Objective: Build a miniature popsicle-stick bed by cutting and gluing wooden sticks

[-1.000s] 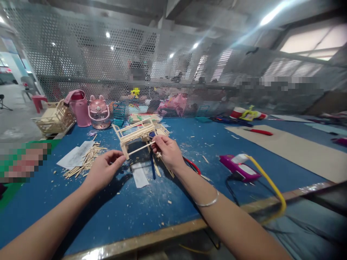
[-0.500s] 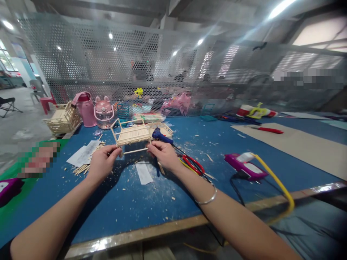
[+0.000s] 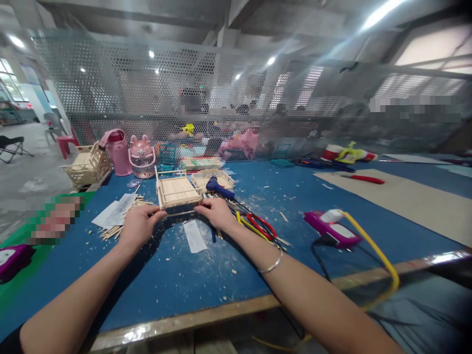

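A small frame model made of thin wooden sticks (image 3: 179, 191), with a slatted panel, is held just over the blue table. My left hand (image 3: 142, 223) pinches its near left corner between thumb and fingers. At its near right corner, my right hand (image 3: 217, 212) grips in the same way. Behind my right hand lies a blue glue gun (image 3: 219, 188), its nozzle end at another flat stick piece (image 3: 221, 178). Loose sticks (image 3: 112, 232) and white paper slips (image 3: 117, 210) lie beside my left hand. A further white slip (image 3: 194, 237) rests between my forearms.
The blue table (image 3: 177, 285) is strewn with wood crumbs. Red-handled pliers (image 3: 260, 223) lie right of my hand. A purple device (image 3: 334, 231) with a yellow cable stands near the front edge. Pink bottles (image 3: 142, 158), a stick model (image 3: 88, 164) and a perforated metal screen (image 3: 140, 88) stand behind.
The stick model has come down and tilted, so its slatted panel shows more fully. Both hands moved with it, the right one slightly leftward, keeping their grip.
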### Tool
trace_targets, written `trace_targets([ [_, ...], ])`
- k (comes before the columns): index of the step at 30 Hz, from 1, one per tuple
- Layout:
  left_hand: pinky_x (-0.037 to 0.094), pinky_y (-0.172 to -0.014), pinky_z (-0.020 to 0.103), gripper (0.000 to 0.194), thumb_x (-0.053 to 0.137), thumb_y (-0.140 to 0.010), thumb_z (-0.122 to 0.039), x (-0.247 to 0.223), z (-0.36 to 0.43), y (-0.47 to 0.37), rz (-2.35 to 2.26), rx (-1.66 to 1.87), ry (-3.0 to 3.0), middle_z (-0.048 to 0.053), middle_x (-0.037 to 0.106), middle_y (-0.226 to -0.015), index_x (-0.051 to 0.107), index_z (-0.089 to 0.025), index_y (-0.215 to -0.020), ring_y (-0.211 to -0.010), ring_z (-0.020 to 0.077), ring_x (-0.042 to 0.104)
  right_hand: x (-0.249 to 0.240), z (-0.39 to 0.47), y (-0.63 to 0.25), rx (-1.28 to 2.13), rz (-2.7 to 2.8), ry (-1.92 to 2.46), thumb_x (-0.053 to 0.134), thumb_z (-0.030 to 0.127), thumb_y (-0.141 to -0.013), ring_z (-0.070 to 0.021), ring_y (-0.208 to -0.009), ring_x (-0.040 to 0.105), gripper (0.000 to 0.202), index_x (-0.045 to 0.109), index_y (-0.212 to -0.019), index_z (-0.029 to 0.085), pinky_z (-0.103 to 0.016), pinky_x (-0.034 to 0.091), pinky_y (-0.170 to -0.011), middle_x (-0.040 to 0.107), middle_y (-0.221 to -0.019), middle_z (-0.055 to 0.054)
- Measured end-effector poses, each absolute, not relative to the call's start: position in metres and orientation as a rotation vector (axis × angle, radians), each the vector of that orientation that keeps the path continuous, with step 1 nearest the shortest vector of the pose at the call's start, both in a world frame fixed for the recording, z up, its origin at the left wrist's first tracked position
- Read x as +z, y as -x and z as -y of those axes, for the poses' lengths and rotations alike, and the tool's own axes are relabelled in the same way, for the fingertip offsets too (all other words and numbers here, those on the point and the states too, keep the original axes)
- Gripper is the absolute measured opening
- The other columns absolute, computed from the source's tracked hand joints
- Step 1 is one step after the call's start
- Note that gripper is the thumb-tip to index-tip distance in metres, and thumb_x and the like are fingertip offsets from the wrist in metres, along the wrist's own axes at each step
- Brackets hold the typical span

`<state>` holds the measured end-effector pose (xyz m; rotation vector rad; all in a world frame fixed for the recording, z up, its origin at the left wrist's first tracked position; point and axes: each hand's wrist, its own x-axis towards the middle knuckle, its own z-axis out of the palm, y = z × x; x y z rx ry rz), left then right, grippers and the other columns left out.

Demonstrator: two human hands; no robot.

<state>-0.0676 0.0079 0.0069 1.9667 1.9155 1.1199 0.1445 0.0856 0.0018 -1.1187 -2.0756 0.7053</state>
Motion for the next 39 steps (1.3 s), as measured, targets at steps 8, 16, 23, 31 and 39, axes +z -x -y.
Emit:
trace_targets([
  [8,0.039,-0.061,0.028,0.030,0.050,-0.074,-0.038,0.006,-0.010,0.068,-2.031,0.827,-1.881,0.004,0.071,-0.074,0.071,-0.019,-0.085,-0.066,0.0202,0.060,0.007,-0.090,-0.156,0.701,1.989,1.187,0.052,0.014,-0.063,-0.0103,-0.055,0.048,0.014,0.057,-0.076,0.015,-0.021,0.036,-0.055,0.054,-0.059,0.004],
  [16,0.035,-0.059,0.028,0.031,0.049,-0.076,-0.042,0.007,-0.011,0.067,-2.056,0.695,-1.938,0.006,0.068,-0.070,0.070,-0.019,-0.080,-0.065,0.0211,0.059,0.022,-0.108,-0.194,0.101,1.883,1.484,0.054,0.024,-0.069,-0.0168,-0.074,0.055,0.014,0.058,-0.081,0.016,-0.026,0.040,-0.067,0.062,-0.079,-0.005],
  [23,0.036,-0.061,0.028,0.030,0.049,-0.077,-0.037,0.006,-0.012,0.068,-2.049,0.695,-1.927,0.008,0.069,-0.076,0.070,-0.019,-0.085,-0.071,0.0219,0.060,0.011,-0.117,-0.195,0.108,2.079,1.788,0.053,0.031,-0.078,-0.0240,-0.098,0.055,0.040,0.054,-0.113,0.013,-0.029,0.039,-0.081,0.059,-0.108,-0.015],
  [31,0.036,-0.062,0.027,0.028,0.049,-0.077,-0.036,0.008,-0.011,0.068,-2.013,0.720,-1.905,0.006,0.070,-0.078,0.070,-0.019,-0.084,-0.072,0.0214,0.061,0.029,-0.119,-0.205,0.050,2.017,1.913,0.041,0.038,-0.086,-0.0217,-0.099,0.056,0.039,0.054,-0.112,0.012,-0.026,0.039,-0.077,0.060,-0.110,-0.014],
  [39,0.036,-0.062,0.028,0.028,0.048,-0.077,-0.035,0.006,-0.011,0.068,-2.005,0.723,-1.928,0.007,0.069,-0.076,0.069,-0.019,-0.083,-0.070,0.0216,0.060,0.052,-0.067,-0.223,0.120,2.382,2.099,0.053,0.032,-0.075,-0.0245,-0.081,0.061,0.020,0.063,-0.084,0.017,-0.027,0.037,-0.059,0.067,-0.090,-0.011],
])
